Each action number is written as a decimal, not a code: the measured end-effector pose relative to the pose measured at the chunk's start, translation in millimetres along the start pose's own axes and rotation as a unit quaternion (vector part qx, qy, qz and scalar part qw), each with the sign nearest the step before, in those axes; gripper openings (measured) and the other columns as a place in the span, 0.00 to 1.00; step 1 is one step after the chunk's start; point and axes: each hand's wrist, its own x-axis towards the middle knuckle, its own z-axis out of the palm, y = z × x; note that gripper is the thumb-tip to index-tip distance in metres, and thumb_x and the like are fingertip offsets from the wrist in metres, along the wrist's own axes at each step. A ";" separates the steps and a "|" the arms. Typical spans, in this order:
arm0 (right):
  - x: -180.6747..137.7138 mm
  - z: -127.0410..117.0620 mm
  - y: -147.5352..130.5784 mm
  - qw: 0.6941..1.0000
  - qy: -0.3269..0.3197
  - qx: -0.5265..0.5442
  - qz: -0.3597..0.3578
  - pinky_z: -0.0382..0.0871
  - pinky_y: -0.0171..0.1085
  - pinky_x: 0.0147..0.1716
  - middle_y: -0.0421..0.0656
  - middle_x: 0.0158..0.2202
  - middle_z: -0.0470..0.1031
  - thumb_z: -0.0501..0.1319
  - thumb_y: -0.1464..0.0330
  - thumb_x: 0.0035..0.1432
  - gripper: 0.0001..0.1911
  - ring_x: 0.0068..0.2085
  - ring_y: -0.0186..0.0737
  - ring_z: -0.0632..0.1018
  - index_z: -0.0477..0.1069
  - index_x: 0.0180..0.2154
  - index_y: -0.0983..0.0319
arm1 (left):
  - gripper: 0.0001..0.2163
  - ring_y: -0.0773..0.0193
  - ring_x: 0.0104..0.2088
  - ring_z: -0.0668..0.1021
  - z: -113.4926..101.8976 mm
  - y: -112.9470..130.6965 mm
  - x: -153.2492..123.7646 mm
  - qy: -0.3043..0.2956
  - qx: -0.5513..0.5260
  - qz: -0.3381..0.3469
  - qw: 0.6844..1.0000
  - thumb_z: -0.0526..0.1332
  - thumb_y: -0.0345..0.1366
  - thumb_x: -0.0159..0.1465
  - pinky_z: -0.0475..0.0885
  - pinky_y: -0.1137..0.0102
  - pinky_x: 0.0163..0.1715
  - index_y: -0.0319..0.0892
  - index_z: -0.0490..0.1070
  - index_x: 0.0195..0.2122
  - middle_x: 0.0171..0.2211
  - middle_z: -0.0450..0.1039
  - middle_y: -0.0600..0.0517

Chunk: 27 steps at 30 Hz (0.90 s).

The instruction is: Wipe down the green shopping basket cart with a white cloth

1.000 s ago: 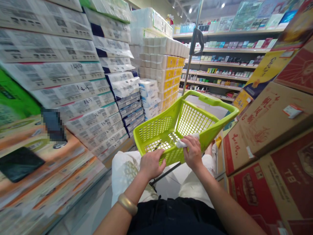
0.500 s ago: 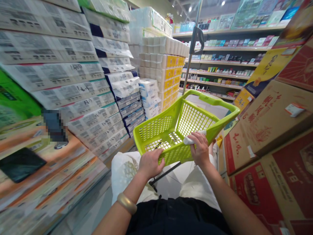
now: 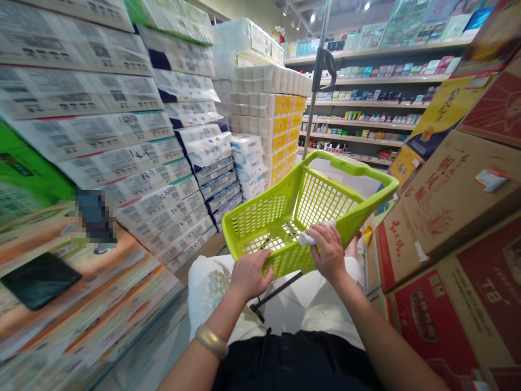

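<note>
A lime-green plastic shopping basket with perforated walls sits tilted before my knees, nothing lying inside it. My left hand is closed over its near rim, toward the left corner. In my right hand is a folded white cloth or tissue, pressed against the basket's near rim. The fingers lie over the cloth, so part of it is hidden. Behind the basket rises a grey metal pole with a dark loop handle. Under the basket a thin dark bar slants down to a small wheel.
Tall stacks of wrapped paper packs line the left, and cardboard cartons crowd the right. A dark tablet-like object lies on the orange packs at left. Stocked shelves stand at the back.
My right hand has slid a little left along the near rim with the white cloth. The left hand keeps its place on the basket.
</note>
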 end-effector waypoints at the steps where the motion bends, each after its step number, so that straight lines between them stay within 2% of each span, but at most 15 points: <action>1: 1.2 -3.0 8.0 1.000 0.015 -0.017 0.014 0.52 0.49 0.63 0.44 0.51 0.72 0.55 0.73 0.59 0.16 0.58 0.45 0.69 0.71 0.48 0.56 | 0.16 0.57 0.40 0.78 0.7 0.3 0.4 0.002 0.002 0.000 1.000 0.55 0.39 0.60 0.72 0.64 0.40 0.46 0.68 0.50 0.44 0.77 0.49; 3: 2.0 -4.4 12.6 0.998 0.039 -0.040 0.039 0.52 0.50 0.63 0.45 0.51 0.72 0.55 0.73 0.59 0.15 0.58 0.46 0.68 0.71 0.47 0.57 | 0.16 0.57 0.40 0.78 1.5 0.9 1.6 0.004 0.003 -0.002 1.000 0.55 0.39 0.60 0.72 0.64 0.40 0.46 0.68 0.50 0.43 0.77 0.50; 5: 0.7 0.3 2.3 0.997 0.044 -0.040 0.049 0.53 0.51 0.62 0.45 0.51 0.72 0.55 0.73 0.58 0.14 0.59 0.47 0.67 0.71 0.46 0.58 | 0.16 0.57 0.40 0.78 1.1 1.1 3.1 0.003 0.003 -0.005 1.000 0.55 0.39 0.60 0.73 0.65 0.41 0.47 0.68 0.49 0.43 0.78 0.50; 9: -4.0 15.9 -34.3 1.000 -0.020 0.017 -0.005 0.53 0.49 0.62 0.45 0.52 0.72 0.55 0.73 0.57 0.15 0.60 0.46 0.66 0.70 0.46 0.58 | 0.17 0.57 0.41 0.79 -1.5 -0.8 5.2 -0.001 0.005 -0.005 1.000 0.56 0.38 0.59 0.73 0.65 0.42 0.46 0.69 0.50 0.41 0.78 0.49; 11: -3.9 19.0 -41.1 0.998 -0.046 0.034 -0.027 0.51 0.48 0.63 0.44 0.52 0.72 0.56 0.72 0.58 0.15 0.59 0.45 0.67 0.70 0.47 0.58 | 0.17 0.57 0.41 0.79 -2.2 -3.0 5.5 0.000 0.004 -0.001 1.000 0.56 0.38 0.59 0.73 0.64 0.42 0.45 0.69 0.50 0.41 0.78 0.49; 14: 0.2 12.6 -24.5 0.999 -0.036 0.018 -0.018 0.49 0.48 0.64 0.43 0.51 0.73 0.56 0.72 0.59 0.14 0.58 0.44 0.69 0.70 0.47 0.57 | 0.17 0.56 0.41 0.79 -1.4 -6.3 5.6 0.002 0.004 0.000 1.000 0.55 0.38 0.59 0.73 0.63 0.42 0.46 0.69 0.50 0.42 0.78 0.49; 18: 7.2 -4.5 17.6 0.998 0.037 -0.038 0.037 0.53 0.50 0.62 0.45 0.51 0.73 0.55 0.71 0.60 0.13 0.57 0.46 0.69 0.72 0.46 0.58 | 0.16 0.57 0.41 0.79 1.5 -7.8 5.8 0.006 0.005 0.000 1.000 0.55 0.38 0.59 0.73 0.64 0.42 0.47 0.69 0.49 0.44 0.78 0.50; 20: 9.4 -7.0 25.8 0.994 0.065 -0.059 0.061 0.53 0.52 0.62 0.46 0.52 0.73 0.56 0.71 0.60 0.12 0.58 0.48 0.68 0.73 0.45 0.58 | 0.16 0.58 0.41 0.79 2.6 -7.5 6.2 0.006 0.002 -0.001 1.000 0.56 0.38 0.59 0.73 0.65 0.42 0.47 0.69 0.49 0.44 0.78 0.51; 23: 9.6 2.7 8.0 0.998 0.042 -0.040 0.037 0.51 0.52 0.62 0.45 0.51 0.74 0.55 0.72 0.61 0.12 0.59 0.48 0.67 0.73 0.44 0.59 | 0.16 0.57 0.41 0.79 3.3 -7.5 7.6 0.008 -0.006 0.002 1.000 0.56 0.38 0.59 0.73 0.64 0.41 0.46 0.69 0.48 0.43 0.78 0.51; 27: 7.7 24.1 -38.8 0.993 -0.063 0.065 -0.073 0.55 0.47 0.61 0.44 0.48 0.75 0.52 0.74 0.61 0.14 0.56 0.43 0.69 0.71 0.45 0.59 | 0.16 0.57 0.40 0.79 3.4 -8.9 9.2 0.014 -0.009 0.008 1.000 0.57 0.37 0.58 0.73 0.63 0.40 0.46 0.69 0.48 0.44 0.77 0.50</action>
